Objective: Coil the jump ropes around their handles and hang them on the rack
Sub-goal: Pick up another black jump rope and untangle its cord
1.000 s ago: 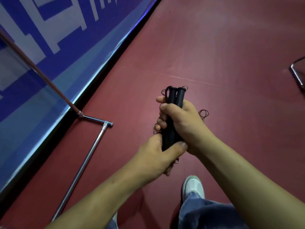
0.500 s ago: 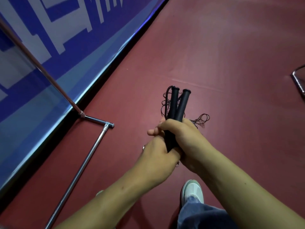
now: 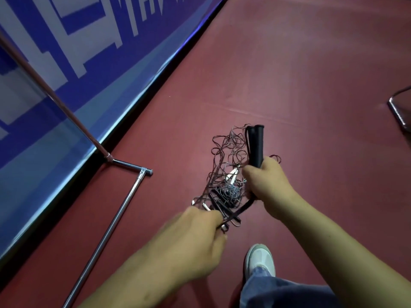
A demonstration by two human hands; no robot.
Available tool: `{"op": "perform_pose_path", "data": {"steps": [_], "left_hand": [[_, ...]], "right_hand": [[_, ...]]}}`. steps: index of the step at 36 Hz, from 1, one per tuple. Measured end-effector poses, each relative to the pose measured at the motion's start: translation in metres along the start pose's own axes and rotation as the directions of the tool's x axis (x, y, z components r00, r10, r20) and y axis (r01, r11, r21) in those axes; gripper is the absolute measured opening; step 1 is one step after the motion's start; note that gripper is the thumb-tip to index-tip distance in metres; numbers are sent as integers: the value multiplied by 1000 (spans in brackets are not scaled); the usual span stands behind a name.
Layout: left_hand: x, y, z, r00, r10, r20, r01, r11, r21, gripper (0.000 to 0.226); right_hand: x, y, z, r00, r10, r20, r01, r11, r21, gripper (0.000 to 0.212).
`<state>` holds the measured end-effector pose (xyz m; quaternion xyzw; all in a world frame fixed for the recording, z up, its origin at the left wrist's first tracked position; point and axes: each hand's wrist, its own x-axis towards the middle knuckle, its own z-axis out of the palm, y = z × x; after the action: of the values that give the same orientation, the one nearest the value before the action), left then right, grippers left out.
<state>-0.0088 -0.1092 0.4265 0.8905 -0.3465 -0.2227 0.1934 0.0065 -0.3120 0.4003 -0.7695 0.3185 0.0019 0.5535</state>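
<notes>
Handles (image 3: 255, 147), two, stand in right hand (image 3: 266, 187); left hand (image 3: 195, 238) grips one cord (image 3: 242, 207).

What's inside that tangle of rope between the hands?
Inside the rope tangle: a wound grey bundle, white-tipped pieces and dark handles. The left hand, gripping its near strands, and the right hand, gripping the black handle pair, cover the rest.

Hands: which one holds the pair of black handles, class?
The right hand, wrapped round the upright black handles; the left hand pinches only the black cord.
</notes>
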Motion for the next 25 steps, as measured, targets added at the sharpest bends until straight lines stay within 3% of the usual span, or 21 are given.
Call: {"op": "perform_pose_path", "data": {"steps": [3,5,7,10,12,14,17,21,25], "left_hand": [[-4,-4,-25,998,0,-70,14,980,201,26],[-4,-7,-40,989,86,-119,-49,958,284,25],[0,-14,-49,966,205,-155,-154,944,293,24],[5,-26,-55,899,392,-194,-364,917,162,17],[7,-30,-60,865,447,-230,-445,893,60,9],[5,-32,-66,882,395,-256,-432,895,-108,7],[2,-35,-74,939,248,-237,-325,863,-387,12],[0,-39,-80,946,190,-261,-305,793,-527,8],[-2,-42,-89,928,176,-328,-344,745,-572,12]], "right_hand": [[-1,7,-2,997,10,81,21,930,-367,8],[-8,8,0,981,-4,193,118,803,-585,6],[-16,4,1,947,35,319,209,687,-696,4],[-32,0,0,822,178,542,289,689,-665,8],[-45,-5,1,747,208,632,373,656,-657,27],[-59,-10,6,677,193,710,445,661,-604,50],[-75,-21,8,591,164,790,390,800,-457,68],[-89,-34,7,568,137,812,217,926,-308,73],[-93,-34,8,572,124,811,73,977,-201,87]]}}
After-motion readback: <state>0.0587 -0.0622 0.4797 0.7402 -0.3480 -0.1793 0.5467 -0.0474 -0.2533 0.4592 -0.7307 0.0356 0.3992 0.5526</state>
